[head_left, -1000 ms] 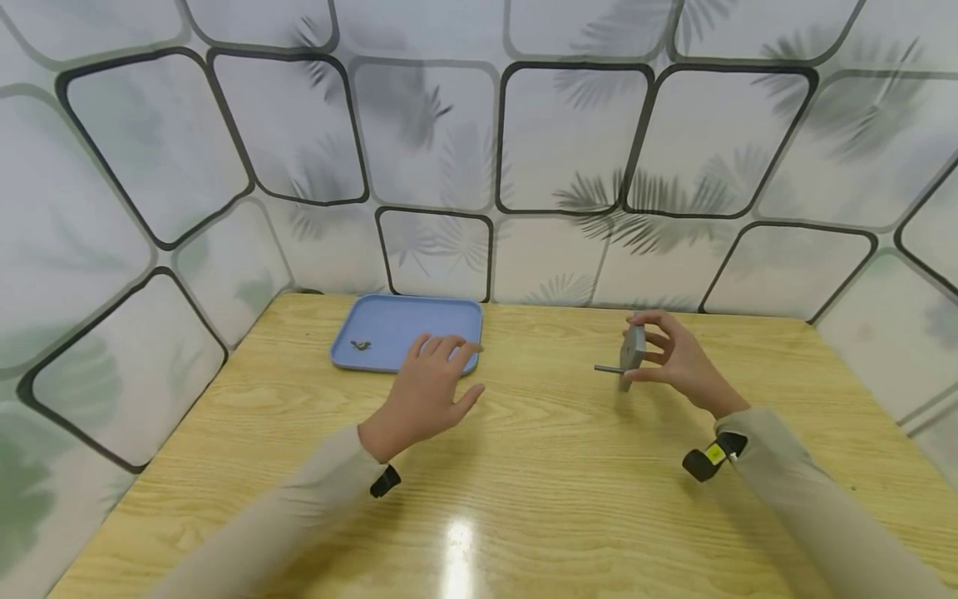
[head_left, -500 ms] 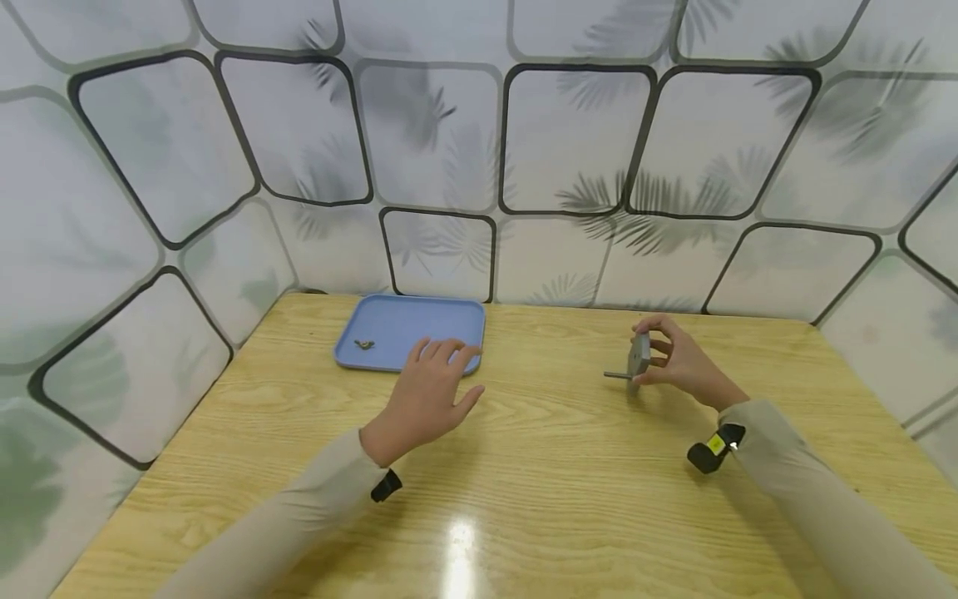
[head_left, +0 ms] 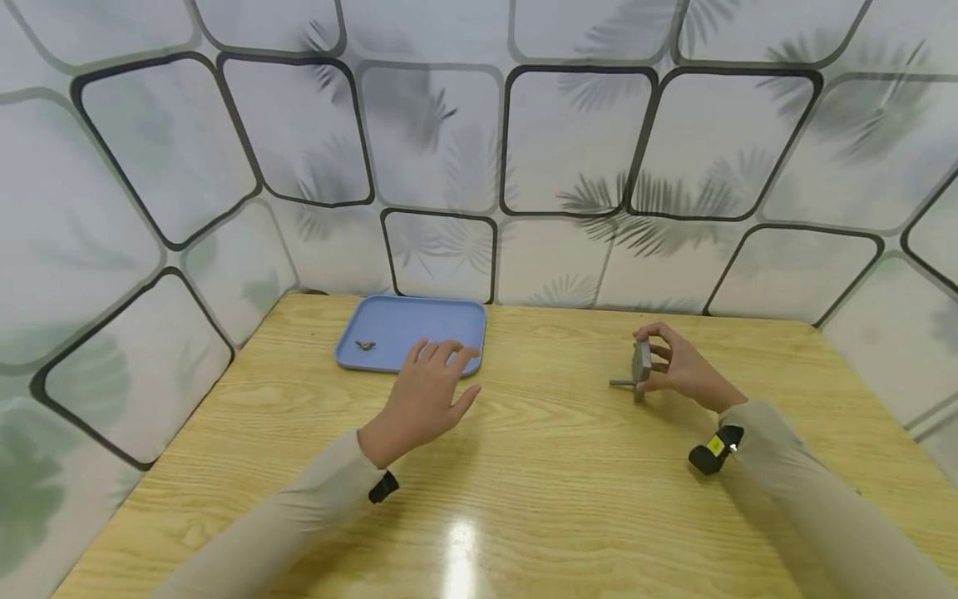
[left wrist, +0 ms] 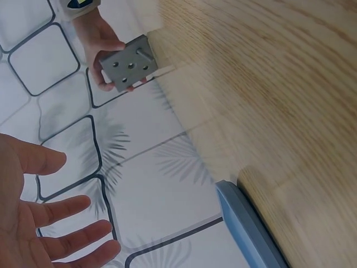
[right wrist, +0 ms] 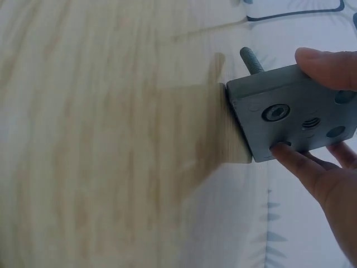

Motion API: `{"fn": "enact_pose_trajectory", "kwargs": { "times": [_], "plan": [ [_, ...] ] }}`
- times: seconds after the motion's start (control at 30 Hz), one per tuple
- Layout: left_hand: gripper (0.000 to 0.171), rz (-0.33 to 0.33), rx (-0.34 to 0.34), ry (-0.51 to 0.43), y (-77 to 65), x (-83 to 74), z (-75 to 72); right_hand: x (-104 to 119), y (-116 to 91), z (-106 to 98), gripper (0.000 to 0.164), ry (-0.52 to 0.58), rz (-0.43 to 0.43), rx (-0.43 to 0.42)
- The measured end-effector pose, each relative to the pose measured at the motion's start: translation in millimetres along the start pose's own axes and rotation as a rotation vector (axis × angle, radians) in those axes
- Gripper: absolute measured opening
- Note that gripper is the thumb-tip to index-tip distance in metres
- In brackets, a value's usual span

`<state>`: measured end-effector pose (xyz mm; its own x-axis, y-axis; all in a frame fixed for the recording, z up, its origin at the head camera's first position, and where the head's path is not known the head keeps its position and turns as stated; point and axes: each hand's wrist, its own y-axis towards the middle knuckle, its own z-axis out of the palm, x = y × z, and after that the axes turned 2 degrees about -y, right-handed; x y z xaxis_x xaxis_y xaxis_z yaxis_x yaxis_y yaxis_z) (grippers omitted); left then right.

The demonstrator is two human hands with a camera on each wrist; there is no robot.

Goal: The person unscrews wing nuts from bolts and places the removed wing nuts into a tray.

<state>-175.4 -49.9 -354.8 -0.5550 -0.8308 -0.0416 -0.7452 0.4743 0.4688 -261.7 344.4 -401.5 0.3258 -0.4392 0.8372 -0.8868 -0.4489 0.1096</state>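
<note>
My right hand point(head_left: 687, 372) grips a grey metal plate point(head_left: 642, 359) by its edges and stands it upright at the right of the table. Several round holes pierce the plate point(left wrist: 124, 71). A threaded bolt point(right wrist: 252, 60) passes through one near a corner, its socket head in the near face, its shank pointing left in the head view. In the right wrist view the plate's lower edge appears to touch the table. My left hand point(head_left: 422, 405) holds nothing; its fingers are spread and relaxed near the tray's front right corner. A small brass-coloured wing nut point(head_left: 364, 345) lies on the blue tray.
The shallow blue tray point(head_left: 419, 316) stands at the back left of the wooden table point(head_left: 539, 466). Patterned fabric walls point(head_left: 576, 141) rise close behind the table and on both sides. A black strap with a camera point(head_left: 707, 457) sits on the right wrist.
The right hand has lowered the plate and bolt and shifted them slightly right. The left hand has hardly moved, and the wing nut stays on the tray.
</note>
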Motion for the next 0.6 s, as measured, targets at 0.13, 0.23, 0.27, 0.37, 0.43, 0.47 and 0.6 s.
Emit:
{"fn": "enact_pose_trajectory", "kwargs": {
  "times": [0.13, 0.23, 0.27, 0.37, 0.43, 0.47, 0.6],
  "plan": [
    [0.039, 0.000, 0.000, 0.003, -0.9, 0.6, 1.4, -1.7, -2.5, -0.9, 0.065, -0.011, 0.001, 0.004],
    [0.039, 0.003, -0.009, 0.005, -1.0, 1.2, 2.5, -2.9, -3.8, -3.8, 0.066, -0.018, 0.002, 0.014],
    [0.038, 0.005, -0.012, 0.007, -1.1, 1.4, 2.9, -3.4, -4.2, -5.3, 0.066, -0.024, -0.001, 0.018],
    [0.038, 0.006, -0.014, 0.015, -0.9, 1.8, 3.9, -5.2, -5.2, -10.9, 0.069, -0.049, -0.002, 0.031],
    [0.037, 0.006, -0.010, 0.020, -0.9, 1.7, 3.9, -5.2, -6.6, -15.3, 0.074, -0.074, 0.004, 0.045],
    [0.037, 0.006, -0.008, 0.018, -0.9, 1.7, 4.0, -5.2, -7.6, -17.8, 0.078, -0.085, 0.014, 0.052],
    [0.038, 0.009, -0.008, 0.013, -0.5, 1.0, 3.6, -5.2, -14.6, -29.1, 0.097, -0.153, 0.093, 0.082]
  ]
}}
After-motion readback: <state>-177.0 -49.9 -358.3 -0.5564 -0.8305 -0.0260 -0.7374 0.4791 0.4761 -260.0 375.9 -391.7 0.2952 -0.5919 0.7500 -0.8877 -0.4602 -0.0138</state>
